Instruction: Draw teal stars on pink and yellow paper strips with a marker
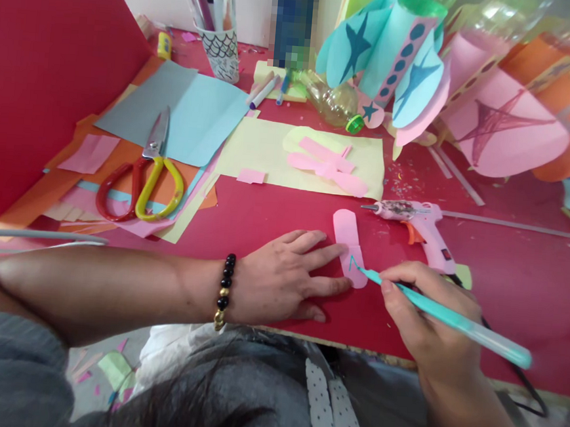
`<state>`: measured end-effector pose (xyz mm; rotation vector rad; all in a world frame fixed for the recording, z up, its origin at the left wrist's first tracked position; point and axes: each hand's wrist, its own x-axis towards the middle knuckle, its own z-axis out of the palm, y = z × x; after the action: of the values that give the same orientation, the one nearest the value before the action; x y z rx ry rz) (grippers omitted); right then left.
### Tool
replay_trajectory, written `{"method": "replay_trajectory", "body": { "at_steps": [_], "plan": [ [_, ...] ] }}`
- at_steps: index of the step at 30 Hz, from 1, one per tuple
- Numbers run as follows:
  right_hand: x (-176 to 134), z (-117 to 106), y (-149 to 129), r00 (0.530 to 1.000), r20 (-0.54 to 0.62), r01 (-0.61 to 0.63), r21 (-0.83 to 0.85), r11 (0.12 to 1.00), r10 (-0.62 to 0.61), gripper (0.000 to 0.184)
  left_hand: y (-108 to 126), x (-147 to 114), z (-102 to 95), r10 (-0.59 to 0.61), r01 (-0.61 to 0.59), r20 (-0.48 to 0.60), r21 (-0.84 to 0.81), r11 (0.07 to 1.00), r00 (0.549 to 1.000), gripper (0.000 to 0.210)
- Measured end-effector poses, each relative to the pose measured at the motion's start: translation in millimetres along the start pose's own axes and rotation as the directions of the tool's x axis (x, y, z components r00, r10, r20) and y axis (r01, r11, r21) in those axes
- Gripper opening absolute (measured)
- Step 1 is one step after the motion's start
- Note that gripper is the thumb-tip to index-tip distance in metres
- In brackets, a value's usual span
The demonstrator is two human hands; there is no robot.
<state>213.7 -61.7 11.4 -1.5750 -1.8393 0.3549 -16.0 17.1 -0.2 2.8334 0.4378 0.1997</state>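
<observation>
- Left hand [277, 275]: flat on the table [290, 210], fingers spread apart, gripping nothing. Two fingertips sit at the strip's left edge – presumably to stop it skating under the nib.
- Right hand [439, 347]: closed on the pen [477, 332], thumb and index low near the tip, likely for control of short strokes.
- Pink strip [347, 229]: flat between the hands, slightly slanted. Teal lines on its near half, pen tip at them. Seam across the middle – overlap or fold, can't tell.
- Glue gun [432, 228]: on its side just past the right hand, nozzle aimed left, near the strip's far end. Handy for reach, but a hot nozzle there would be a risk.
- Scissors [153, 153]: on the paper pile at left, handles toward the person, blades away; suits a quick pickup.
- Yellow sheet [265, 147]: beyond the strip, carrying pink cutouts [325, 170], probably grouped to keep them off the work spot.
- Cup [221, 57]: at the back, pens upright, out of the elbows' way.
</observation>
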Motion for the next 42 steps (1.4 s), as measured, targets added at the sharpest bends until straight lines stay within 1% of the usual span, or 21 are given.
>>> {"method": "replay_trajectory", "body": {
  "at_steps": [3, 8, 13, 19, 25, 30, 35, 39, 42],
  "plan": [
    [0.6, -0.4, -2.2, 1.0, 0.002, 0.012, -0.002, 1.0, -0.012, 0.007, 0.0, 0.2, -0.2, 0.0, 0.0, -0.007, 0.003, 1.0, 1.0, 0.051],
    [1.7, 1.3, -10.9, 0.997, -0.072, -0.001, 0.011, 1.0, 0.002, 0.007, -0.1, 0.3, -0.7, 0.007, -0.007, -0.001, 0.007, 1.0, 1.0, 0.052],
    [1.7, 3.1, -12.5, 1.0, 0.002, -0.001, -0.007, 1.0, 0.001, 0.005, -0.1, 0.0, -0.7, 0.004, -0.004, 0.0, 0.011, 1.0, 1.0, 0.052],
    [2.0, 4.0, -10.1, 0.999, 0.013, 0.037, -0.033, 0.999, -0.037, 0.005, -0.6, -0.6, -0.3, 0.007, -0.007, -0.004, 0.001, 1.0, 1.0, 0.051],
    [2.1, 5.8, -9.0, 0.998, 0.055, 0.042, -0.015, 0.999, -0.041, 0.005, 0.0, -0.2, -0.1, 0.0, 0.0, 0.007, 0.005, 1.0, 1.0, 0.052],
    [2.3, 5.7, -5.7, 0.999, 0.009, 0.042, -0.024, 0.999, -0.042, 0.002, 0.5, 0.2, -0.5, 0.003, -0.003, 0.027, 0.009, 1.0, 1.0, 0.052],
    [1.5, 3.3, -0.9, 1.0, -0.025, 0.015, -0.055, 0.998, -0.016, 0.006, 0.1, 0.1, -0.6, -0.003, 0.003, 0.035, -0.003, 1.0, 0.999, 0.051],
    [1.3, 3.6, -0.5, 0.997, -0.078, -0.026, -0.069, 0.997, 0.02, 0.006, -0.4, -0.2, -0.2, -0.001, 0.002, 0.024, -0.012, 1.0, 1.0, 0.051],
    [1.1, 4.0, 0.1, 0.995, -0.093, -0.04, -0.079, 0.996, 0.033, 0.006, -0.5, 0.1, -0.2, 0.001, -0.001, 0.032, -0.009, 1.0, 0.999, 0.051]
  ]
}}
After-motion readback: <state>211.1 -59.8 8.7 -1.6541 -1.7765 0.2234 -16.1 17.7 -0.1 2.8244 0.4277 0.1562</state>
